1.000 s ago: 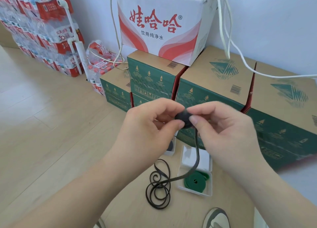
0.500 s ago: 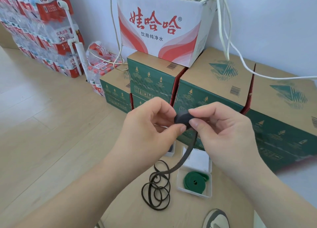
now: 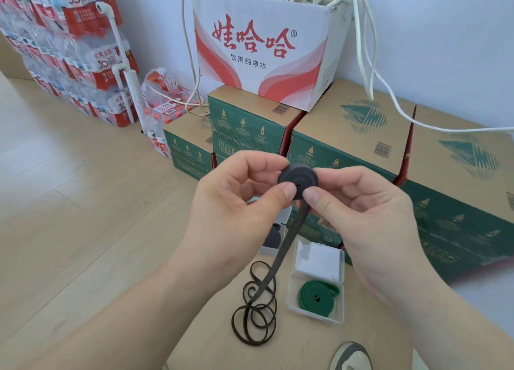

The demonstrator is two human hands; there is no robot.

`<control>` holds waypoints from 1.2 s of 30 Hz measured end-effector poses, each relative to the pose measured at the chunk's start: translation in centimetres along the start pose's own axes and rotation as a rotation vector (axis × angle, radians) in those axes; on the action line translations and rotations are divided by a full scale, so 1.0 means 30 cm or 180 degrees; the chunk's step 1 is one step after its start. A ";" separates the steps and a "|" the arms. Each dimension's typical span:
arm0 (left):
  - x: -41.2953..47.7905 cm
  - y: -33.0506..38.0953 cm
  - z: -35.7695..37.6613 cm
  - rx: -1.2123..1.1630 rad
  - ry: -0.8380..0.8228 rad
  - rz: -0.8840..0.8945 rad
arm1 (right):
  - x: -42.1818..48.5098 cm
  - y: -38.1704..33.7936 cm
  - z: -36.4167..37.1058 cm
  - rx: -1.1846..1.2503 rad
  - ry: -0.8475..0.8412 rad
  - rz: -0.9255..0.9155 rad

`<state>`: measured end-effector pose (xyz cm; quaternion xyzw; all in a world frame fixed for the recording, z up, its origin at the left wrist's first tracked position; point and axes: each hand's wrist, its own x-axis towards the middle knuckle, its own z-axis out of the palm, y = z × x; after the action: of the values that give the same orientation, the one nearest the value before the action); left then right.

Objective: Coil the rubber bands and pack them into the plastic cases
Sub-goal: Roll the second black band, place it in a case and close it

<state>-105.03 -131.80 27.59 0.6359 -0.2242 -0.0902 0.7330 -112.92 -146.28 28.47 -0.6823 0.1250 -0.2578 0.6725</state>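
I hold the flat black rubber band's tight coil (image 3: 298, 178) up between both hands so its loose tail can hang to the pale wooden floor (image 3: 83, 216) and feed in. My left hand (image 3: 236, 202) and right hand (image 3: 361, 202) both pinch the coil's rim, fingers curled; below, the clear plastic case (image 3: 317, 311) lies open with a coiled green rubber band (image 3: 317, 294) packed inside.

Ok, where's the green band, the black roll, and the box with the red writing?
green band (image 3: 317, 298): head view, middle of its coil, inside the clear case.
black roll (image 3: 298, 177): head view, flat spiral face, pinched by both hands.
white box (image 3: 258, 60): head view, its printed front.
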 end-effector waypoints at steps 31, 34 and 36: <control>-0.006 0.000 -0.006 0.1174 -0.0278 0.0267 | 0.006 0.019 -0.011 -0.1604 -0.0315 -0.1205; 0.007 0.005 -0.011 0.0732 -0.0066 0.0117 | 0.005 0.011 -0.002 -0.0737 0.0093 -0.0440; 0.011 0.010 -0.012 0.0284 0.0061 0.0007 | 0.005 0.006 -0.004 -0.0442 0.0186 -0.0244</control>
<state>-104.62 -131.58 27.93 0.6686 -0.2217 -0.0732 0.7061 -112.82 -146.48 28.33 -0.7238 0.1358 -0.2939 0.6093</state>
